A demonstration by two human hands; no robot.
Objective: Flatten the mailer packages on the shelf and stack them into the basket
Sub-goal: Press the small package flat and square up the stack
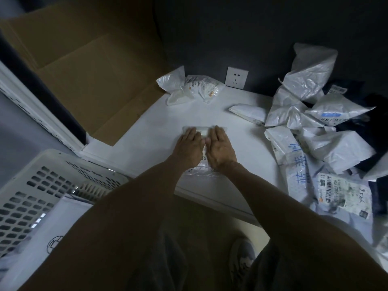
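A small white mailer lies flat on the white shelf in front of me. My left hand and my right hand press on it side by side, palms down and fingers straight. Most of the mailer is hidden under them. A white slatted basket stands at the lower left, below the shelf edge, with a flat white mailer lying inside. A heap of crumpled white mailers covers the right end of the shelf.
A flattened cardboard box leans at the back left. Two crumpled mailers lie near a white wall socket on the dark back wall. A white rail runs along the left. My shoe shows on the floor below.
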